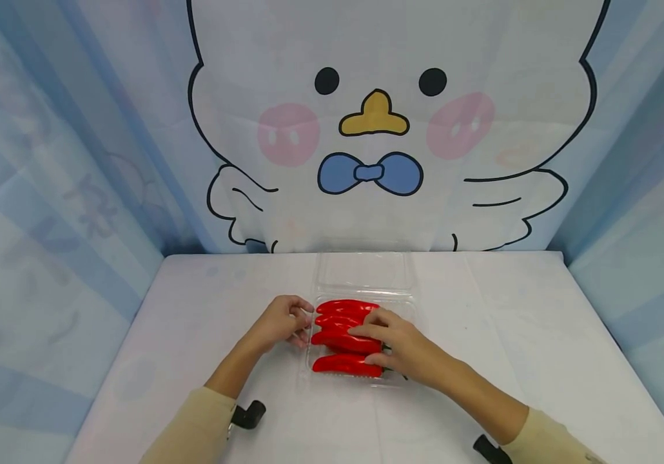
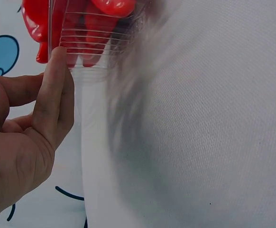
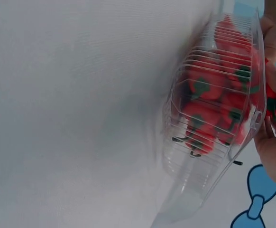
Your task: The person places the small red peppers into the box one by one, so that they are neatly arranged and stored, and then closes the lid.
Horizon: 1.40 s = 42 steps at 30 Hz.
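A clear plastic box (image 1: 400, 310) holds several red chili peppers (image 1: 343, 365) lying side by side, their green stems toward the right. My right hand (image 1: 410, 345) reaches over the box from the right, its thumb and fingers around a chili pepper (image 1: 338, 339) on top. The right wrist view shows that pepper's green stem end (image 3: 273, 103) between the fingers, above the box rim. My left hand (image 1: 282, 322) is at the box's left end, fingers loosely extended. In the left wrist view one fingertip (image 2: 58, 54) touches the box right at its rim.
The box's clear lid (image 1: 363, 270) lies folded back toward the rear edge of the white table (image 1: 222, 283). A printed cloth (image 1: 378, 219) with a cartoon figure hangs behind, and blue patterned curtains (image 1: 36, 212) stand at both sides.
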Each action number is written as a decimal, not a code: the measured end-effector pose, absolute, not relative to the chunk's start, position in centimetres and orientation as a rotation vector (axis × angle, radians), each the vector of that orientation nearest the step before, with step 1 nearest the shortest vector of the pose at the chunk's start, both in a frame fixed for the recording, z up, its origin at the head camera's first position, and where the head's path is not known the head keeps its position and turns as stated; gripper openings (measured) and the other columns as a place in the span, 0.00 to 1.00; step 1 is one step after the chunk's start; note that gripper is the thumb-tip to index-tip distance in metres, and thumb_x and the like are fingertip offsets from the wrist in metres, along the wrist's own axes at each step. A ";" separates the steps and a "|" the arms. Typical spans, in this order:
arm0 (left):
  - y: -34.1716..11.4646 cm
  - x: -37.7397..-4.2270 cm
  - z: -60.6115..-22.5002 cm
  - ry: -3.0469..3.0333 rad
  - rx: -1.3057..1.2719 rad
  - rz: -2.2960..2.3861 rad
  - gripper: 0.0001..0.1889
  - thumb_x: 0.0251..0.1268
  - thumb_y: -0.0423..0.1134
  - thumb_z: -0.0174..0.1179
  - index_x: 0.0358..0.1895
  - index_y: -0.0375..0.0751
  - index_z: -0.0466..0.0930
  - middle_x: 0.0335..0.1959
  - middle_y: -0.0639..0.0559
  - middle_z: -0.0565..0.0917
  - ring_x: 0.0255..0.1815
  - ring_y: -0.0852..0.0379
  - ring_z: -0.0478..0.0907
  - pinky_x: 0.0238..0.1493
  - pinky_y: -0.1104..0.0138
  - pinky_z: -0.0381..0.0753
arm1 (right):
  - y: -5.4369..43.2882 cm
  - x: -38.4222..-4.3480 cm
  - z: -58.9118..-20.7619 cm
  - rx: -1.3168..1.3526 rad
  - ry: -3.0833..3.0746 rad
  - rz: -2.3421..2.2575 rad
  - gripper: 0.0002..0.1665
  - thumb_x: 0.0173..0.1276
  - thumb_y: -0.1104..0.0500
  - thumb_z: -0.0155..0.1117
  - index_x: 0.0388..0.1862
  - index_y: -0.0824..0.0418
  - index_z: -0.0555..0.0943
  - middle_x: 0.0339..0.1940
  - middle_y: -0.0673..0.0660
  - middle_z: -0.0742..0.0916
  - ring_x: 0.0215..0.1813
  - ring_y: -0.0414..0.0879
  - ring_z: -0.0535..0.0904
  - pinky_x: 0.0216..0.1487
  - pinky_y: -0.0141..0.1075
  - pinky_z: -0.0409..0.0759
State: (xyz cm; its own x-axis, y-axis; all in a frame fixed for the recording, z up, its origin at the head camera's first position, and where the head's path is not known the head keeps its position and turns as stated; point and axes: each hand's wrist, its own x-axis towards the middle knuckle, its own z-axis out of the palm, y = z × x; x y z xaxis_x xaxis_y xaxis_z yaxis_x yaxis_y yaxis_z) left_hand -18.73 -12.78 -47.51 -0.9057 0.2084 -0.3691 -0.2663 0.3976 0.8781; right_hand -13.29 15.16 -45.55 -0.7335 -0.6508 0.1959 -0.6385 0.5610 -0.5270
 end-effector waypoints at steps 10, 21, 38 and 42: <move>-12.9 -18.7 -47.5 2.230 -0.043 1.523 0.13 0.70 0.27 0.62 0.55 0.31 0.79 0.31 0.42 0.81 0.20 0.54 0.82 0.26 0.65 0.89 | 15.0 -13.2 -45.8 -1.188 2.769 -0.913 0.30 0.60 0.56 0.81 0.62 0.52 0.84 0.53 0.50 0.81 0.54 0.43 0.75 0.46 0.26 0.86; -12.9 -18.7 -47.6 2.232 -0.042 1.522 0.12 0.70 0.27 0.62 0.55 0.32 0.79 0.31 0.42 0.81 0.20 0.54 0.82 0.26 0.64 0.89 | 15.1 -13.4 -46.2 -1.191 2.767 -0.881 0.31 0.60 0.53 0.81 0.63 0.49 0.84 0.53 0.49 0.80 0.57 0.44 0.72 0.49 0.29 0.85; -12.8 -18.6 -47.5 2.240 -0.039 1.524 0.13 0.69 0.28 0.64 0.54 0.31 0.80 0.31 0.42 0.80 0.19 0.54 0.82 0.26 0.64 0.89 | 15.5 -13.3 -46.2 -1.054 2.698 -0.993 0.22 0.68 0.56 0.74 0.60 0.49 0.84 0.54 0.45 0.81 0.55 0.40 0.72 0.48 0.31 0.86; -12.8 -18.6 -47.5 2.239 -0.042 1.525 0.13 0.69 0.28 0.64 0.54 0.31 0.80 0.31 0.42 0.80 0.19 0.54 0.82 0.26 0.65 0.89 | 15.6 -13.5 -46.3 -1.043 2.699 -1.001 0.23 0.67 0.56 0.75 0.61 0.48 0.84 0.54 0.45 0.80 0.55 0.40 0.72 0.48 0.31 0.84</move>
